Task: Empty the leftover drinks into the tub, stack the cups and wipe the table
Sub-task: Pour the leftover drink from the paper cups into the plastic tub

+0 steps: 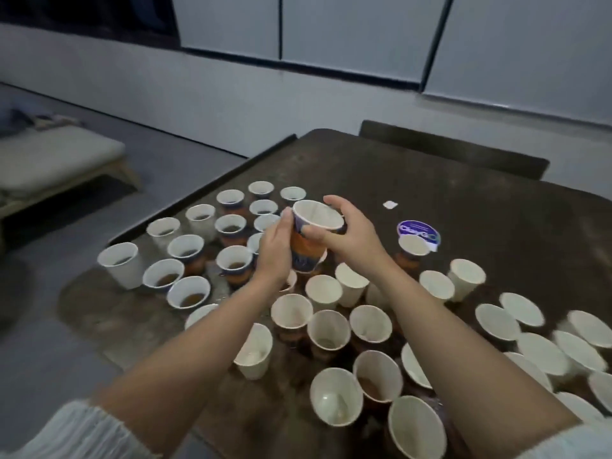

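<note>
Dark brown table (463, 200), worn and mottled, with a rounded far corner and a raised dark strip along the left edge. Scattered over most of the near and left part: dozens of paper cups (328, 329), white inside, several on the left side holding brown liquid (193, 298), many toward the right edge lying tilted or looking empty. Above the middle of the table, a stack of cups (306, 241), orange and blue on the outside, tilted with the open mouth toward the camera. Left hand (275, 250) wrapped around the stack's lower side, fingers curled on it. Right hand (344, 235) gripping the top cup at its rim, thumb on the near side and fingers curled over the far side. Both forearms bare, white sleeves (82, 432) at the bottom corners. Past the right hand, a round blue-printed lid or sticker (418, 230) flat on the table, touching the cup just in front of it, and a small white scrap (390, 204) farther back. Beyond the far edge, a dark chair back (453, 149). Grey floor on the left, with a low cushioned bench (56, 160) against a pale wall (198, 104); above the wall, white panels (357, 31) split by dark frames. No tub recognisable anywhere in view.
</note>
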`<state>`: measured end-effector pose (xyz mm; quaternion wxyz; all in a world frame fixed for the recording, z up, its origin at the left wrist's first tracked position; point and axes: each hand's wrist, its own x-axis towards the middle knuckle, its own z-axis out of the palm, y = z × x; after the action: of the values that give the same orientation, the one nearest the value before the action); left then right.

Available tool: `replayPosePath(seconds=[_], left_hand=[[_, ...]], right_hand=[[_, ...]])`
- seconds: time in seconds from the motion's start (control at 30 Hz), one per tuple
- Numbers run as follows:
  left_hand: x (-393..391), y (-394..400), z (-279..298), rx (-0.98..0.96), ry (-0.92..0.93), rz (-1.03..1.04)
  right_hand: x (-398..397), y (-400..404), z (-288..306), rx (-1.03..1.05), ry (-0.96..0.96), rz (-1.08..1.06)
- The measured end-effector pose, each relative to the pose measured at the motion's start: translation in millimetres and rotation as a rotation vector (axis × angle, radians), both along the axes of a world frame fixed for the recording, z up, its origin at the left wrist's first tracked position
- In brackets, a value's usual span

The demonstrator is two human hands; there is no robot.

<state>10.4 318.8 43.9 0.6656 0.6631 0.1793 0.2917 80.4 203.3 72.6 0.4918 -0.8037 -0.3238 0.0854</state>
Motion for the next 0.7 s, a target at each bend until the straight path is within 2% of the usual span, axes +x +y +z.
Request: replayPosePath(seconds=[0.2, 0.33, 0.37, 0.5, 0.7], left_hand=[[-29, 104, -39, 0.075, 0.188, -0.045], [-39, 135, -61, 0.246, 0.266, -0.132], [-40, 142, -67, 0.308, 0.293, -0.151], [-42, 160, -87, 0.754, 0.418, -0.11], [-38, 161, -97, 1.02, 0.604, -0.119]], right_hand=[[-12, 83, -28, -0.305, -0.098, 0.252], [-12, 110, -61, -0.539, -0.156, 0.326], [-11, 114, -68, -0.594, -0.18, 0.336], [-10, 121, -93, -0.737, -0.318, 0.312], [-8, 117, -106, -0.744, -0.238, 0.352]])
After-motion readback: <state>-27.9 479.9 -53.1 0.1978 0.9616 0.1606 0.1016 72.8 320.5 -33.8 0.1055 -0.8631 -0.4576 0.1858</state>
